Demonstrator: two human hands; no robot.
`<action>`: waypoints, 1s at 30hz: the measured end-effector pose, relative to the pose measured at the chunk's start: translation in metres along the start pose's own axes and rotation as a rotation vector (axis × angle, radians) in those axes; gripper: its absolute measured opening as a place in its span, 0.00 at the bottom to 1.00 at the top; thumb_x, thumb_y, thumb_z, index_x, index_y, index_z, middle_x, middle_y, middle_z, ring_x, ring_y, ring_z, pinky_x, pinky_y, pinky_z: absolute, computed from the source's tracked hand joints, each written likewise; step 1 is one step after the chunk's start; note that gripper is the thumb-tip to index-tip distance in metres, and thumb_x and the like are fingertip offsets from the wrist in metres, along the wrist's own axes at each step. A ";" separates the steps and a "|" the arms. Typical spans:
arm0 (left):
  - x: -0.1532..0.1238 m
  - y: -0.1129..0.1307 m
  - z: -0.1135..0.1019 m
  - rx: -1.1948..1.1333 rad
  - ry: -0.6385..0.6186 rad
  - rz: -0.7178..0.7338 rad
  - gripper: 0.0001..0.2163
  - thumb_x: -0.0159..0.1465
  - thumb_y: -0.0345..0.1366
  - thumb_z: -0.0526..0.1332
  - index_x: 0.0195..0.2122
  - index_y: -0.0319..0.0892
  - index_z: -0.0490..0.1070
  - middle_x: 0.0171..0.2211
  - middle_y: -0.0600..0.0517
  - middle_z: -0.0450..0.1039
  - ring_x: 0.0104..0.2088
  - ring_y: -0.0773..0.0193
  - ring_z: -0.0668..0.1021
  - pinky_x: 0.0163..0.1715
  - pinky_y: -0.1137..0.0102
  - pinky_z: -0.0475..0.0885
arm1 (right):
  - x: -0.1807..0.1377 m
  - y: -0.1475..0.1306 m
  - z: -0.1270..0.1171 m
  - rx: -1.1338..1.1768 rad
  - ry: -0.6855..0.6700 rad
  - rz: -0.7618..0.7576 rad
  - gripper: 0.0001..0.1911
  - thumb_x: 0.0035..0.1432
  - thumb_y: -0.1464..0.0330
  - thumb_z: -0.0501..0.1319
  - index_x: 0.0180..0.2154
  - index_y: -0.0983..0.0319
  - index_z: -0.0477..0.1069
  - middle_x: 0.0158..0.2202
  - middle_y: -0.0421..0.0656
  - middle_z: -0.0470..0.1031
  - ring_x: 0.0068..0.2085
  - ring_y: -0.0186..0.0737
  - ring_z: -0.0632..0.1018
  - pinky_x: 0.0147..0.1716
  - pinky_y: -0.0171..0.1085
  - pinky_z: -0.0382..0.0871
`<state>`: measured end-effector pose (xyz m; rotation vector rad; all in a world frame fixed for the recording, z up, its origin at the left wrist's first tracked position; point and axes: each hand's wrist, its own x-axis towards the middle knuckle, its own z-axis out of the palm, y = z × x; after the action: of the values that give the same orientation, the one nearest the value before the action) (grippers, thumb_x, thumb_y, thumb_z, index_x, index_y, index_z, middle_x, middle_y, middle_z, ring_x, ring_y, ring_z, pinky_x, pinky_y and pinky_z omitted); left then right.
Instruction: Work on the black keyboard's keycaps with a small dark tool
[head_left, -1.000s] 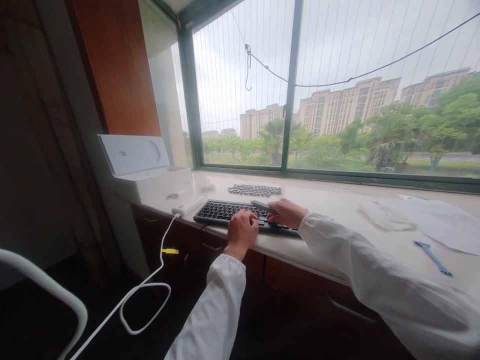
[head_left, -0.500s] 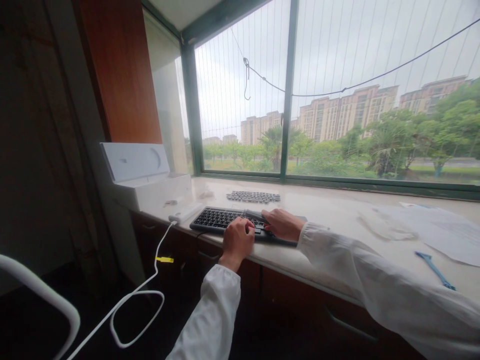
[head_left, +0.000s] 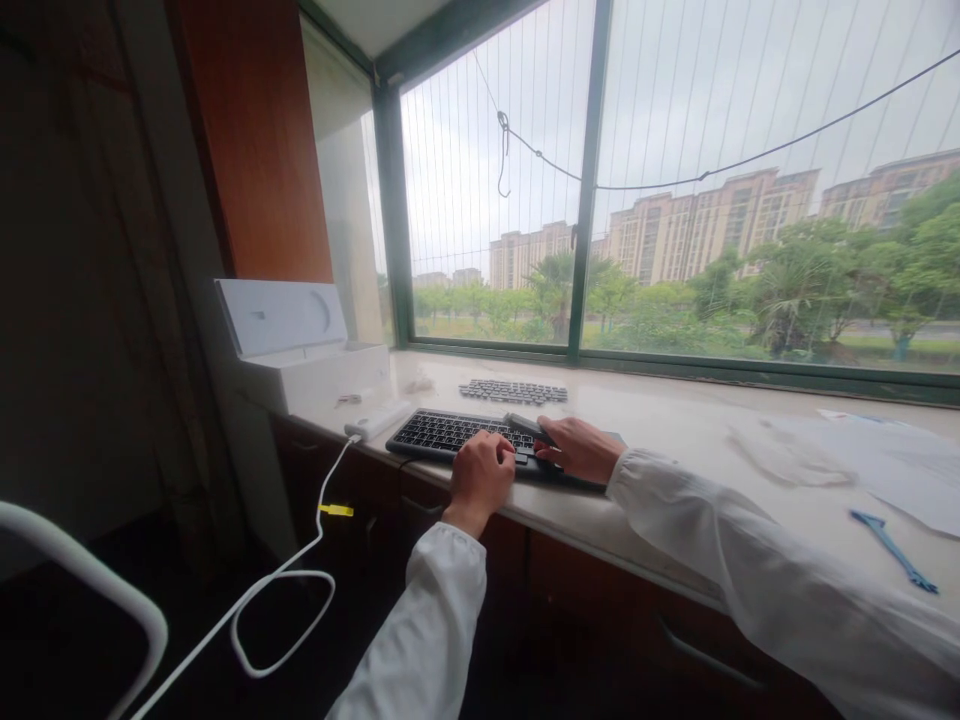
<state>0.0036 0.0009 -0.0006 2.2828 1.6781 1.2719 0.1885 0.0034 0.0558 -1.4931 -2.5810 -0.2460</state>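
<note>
A black keyboard [head_left: 431, 432] lies along the front edge of the pale countertop. At its front middle, my left hand [head_left: 482, 472] is curled with the fingers pressed together; whatever lies between them is hidden. My right hand [head_left: 585, 450] grips a dark, stick-shaped tool [head_left: 527, 428] over the right part of the keyboard. The tool slants up and left, its far end above the keys; its exact kind is unclear. Rows of loose dark keycaps [head_left: 514, 391] are laid out behind the keyboard, near the window.
An open white box [head_left: 315, 376] stands at the counter's left end. Beside it is a white device [head_left: 375, 423] with a white cable [head_left: 319, 530] hanging down. On the right lie a crumpled clear bag [head_left: 780, 450], paper [head_left: 892, 470] and a blue tool [head_left: 894, 550].
The tool in my right hand has tilted, its far end now higher and further over the keys. My left hand stays at the keyboard's front. The whole view has shifted slightly.
</note>
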 end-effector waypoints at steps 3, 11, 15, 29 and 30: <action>0.000 0.001 -0.001 -0.005 -0.008 -0.008 0.09 0.63 0.31 0.56 0.33 0.45 0.76 0.36 0.51 0.74 0.37 0.63 0.75 0.41 0.70 0.68 | 0.001 0.009 -0.001 -0.001 -0.016 0.021 0.12 0.62 0.62 0.59 0.44 0.62 0.67 0.38 0.49 0.78 0.41 0.45 0.79 0.35 0.34 0.63; 0.000 -0.001 0.001 -0.005 0.006 0.008 0.09 0.63 0.31 0.56 0.32 0.46 0.76 0.36 0.52 0.75 0.37 0.63 0.75 0.40 0.70 0.68 | -0.001 0.011 -0.001 -0.095 0.010 0.012 0.10 0.63 0.62 0.58 0.41 0.61 0.70 0.38 0.50 0.78 0.41 0.47 0.79 0.34 0.35 0.63; 0.001 -0.002 0.001 -0.011 0.008 0.021 0.09 0.63 0.31 0.56 0.32 0.46 0.76 0.36 0.52 0.75 0.36 0.63 0.75 0.40 0.70 0.68 | -0.003 0.004 0.000 -0.146 0.022 0.016 0.09 0.62 0.65 0.58 0.42 0.63 0.68 0.39 0.51 0.77 0.40 0.47 0.78 0.33 0.36 0.61; 0.001 -0.006 0.006 -0.017 0.028 0.037 0.09 0.62 0.31 0.56 0.32 0.47 0.75 0.35 0.53 0.74 0.35 0.64 0.75 0.38 0.70 0.67 | -0.008 -0.015 -0.001 -0.245 0.037 0.042 0.06 0.62 0.71 0.56 0.41 0.66 0.65 0.38 0.52 0.75 0.41 0.47 0.76 0.40 0.38 0.60; 0.001 -0.005 0.005 -0.016 0.030 0.037 0.09 0.62 0.31 0.56 0.32 0.47 0.75 0.35 0.53 0.74 0.36 0.64 0.75 0.38 0.70 0.67 | -0.008 -0.015 -0.001 -0.247 0.039 0.045 0.06 0.62 0.70 0.57 0.41 0.66 0.65 0.38 0.52 0.75 0.40 0.47 0.76 0.40 0.38 0.60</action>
<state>0.0028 0.0061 -0.0063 2.3076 1.6358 1.3278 0.1791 -0.0111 0.0542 -1.6040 -2.5583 -0.6010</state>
